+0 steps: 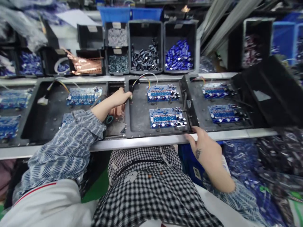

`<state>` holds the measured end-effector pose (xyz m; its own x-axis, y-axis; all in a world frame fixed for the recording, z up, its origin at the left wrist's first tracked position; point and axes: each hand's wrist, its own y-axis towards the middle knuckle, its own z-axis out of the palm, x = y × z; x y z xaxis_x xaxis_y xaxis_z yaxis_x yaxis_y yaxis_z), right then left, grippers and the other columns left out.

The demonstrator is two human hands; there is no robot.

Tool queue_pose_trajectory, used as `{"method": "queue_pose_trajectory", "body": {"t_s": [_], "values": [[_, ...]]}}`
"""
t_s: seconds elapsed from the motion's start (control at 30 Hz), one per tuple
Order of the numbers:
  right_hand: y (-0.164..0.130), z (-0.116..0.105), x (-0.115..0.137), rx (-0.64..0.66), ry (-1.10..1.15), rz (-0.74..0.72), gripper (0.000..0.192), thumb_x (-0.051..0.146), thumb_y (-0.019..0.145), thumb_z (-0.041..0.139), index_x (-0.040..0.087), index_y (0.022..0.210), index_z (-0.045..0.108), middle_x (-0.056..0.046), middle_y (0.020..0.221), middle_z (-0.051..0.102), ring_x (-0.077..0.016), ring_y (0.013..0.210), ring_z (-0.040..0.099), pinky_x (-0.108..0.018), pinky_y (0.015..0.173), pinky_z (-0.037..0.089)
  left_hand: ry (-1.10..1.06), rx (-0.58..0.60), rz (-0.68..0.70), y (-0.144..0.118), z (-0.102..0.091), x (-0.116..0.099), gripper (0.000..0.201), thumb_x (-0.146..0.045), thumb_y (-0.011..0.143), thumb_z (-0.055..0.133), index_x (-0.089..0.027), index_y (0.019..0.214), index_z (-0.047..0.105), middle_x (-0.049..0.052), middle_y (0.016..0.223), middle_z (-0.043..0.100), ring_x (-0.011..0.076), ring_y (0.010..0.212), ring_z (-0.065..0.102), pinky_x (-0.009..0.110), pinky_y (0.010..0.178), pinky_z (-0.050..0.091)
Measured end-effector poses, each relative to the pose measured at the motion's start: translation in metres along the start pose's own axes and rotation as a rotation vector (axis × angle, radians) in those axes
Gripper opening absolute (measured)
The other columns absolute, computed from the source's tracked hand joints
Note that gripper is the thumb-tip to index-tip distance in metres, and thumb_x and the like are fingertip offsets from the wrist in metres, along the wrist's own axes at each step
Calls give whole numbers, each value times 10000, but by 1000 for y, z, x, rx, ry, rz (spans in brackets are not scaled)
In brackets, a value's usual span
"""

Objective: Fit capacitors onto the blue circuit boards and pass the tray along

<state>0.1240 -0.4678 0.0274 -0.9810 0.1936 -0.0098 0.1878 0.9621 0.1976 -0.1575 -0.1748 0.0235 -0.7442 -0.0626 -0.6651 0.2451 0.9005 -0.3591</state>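
Dark flat tray (139,126) lies level, bearing two blue boards (165,117).

Just one view here, a head-worn cam on the person, looking forward and down from above their lap. It faces straight across the desk (153,140) toward the back row of bins (145,47), so the near edge of the desk runs across the middle of the shot. Pretty close in: the checked apron (151,186) fills the bottom, and both forearms come in from the lower corners. Wide lens, I think, since the edges smear and bend, and the far right side is too blurry to read.
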Motion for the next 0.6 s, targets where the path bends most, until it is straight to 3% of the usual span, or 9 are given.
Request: {"method": "queue_pose_trajectory", "body": {"t_s": [0.1,0.17,0.33,0.47,0.6], "values": [[-9,-1,2,80,13,46,406,443,1052,452,139,1247,636,-172,1086,777,-276,645,716,-367,513,496,-15,-9,0,5,3,-2,282,-345,818,495,-130,864,670,97,932,746,249,886,679,265,809,537],[-9,-2,4,91,51,31,410,445,1050,465,141,1272,629,-175,1151,770,-281,695,744,-364,524,516,-13,-12,-1,7,3,-4,249,-349,793,494,-155,780,650,69,867,736,237,855,668,248,785,529],[-9,-5,1,112,119,43,450,443,1049,476,118,1324,623,-194,1221,759,-291,742,770,-364,551,549,82,8,-76,4,-11,-8,217,-345,749,519,-174,687,636,58,781,706,246,834,639,250,721,496],[-8,-3,0,225,200,67,501,437,1029,513,94,1382,605,-222,1260,744,-322,858,788,-371,617,582,38,-58,-148,-8,-21,-14,174,-341,736,551,-193,667,609,42,690,670,253,829,627,263,719,490],[7,7,-2,373,390,112,518,401,992,588,130,1434,583,-156,1032,806,-307,840,790,-387,735,606,-166,46,-230,-20,-23,-18,348,-555,825,628,-221,730,595,-27,639,678,249,847,656,294,791,512]]}}
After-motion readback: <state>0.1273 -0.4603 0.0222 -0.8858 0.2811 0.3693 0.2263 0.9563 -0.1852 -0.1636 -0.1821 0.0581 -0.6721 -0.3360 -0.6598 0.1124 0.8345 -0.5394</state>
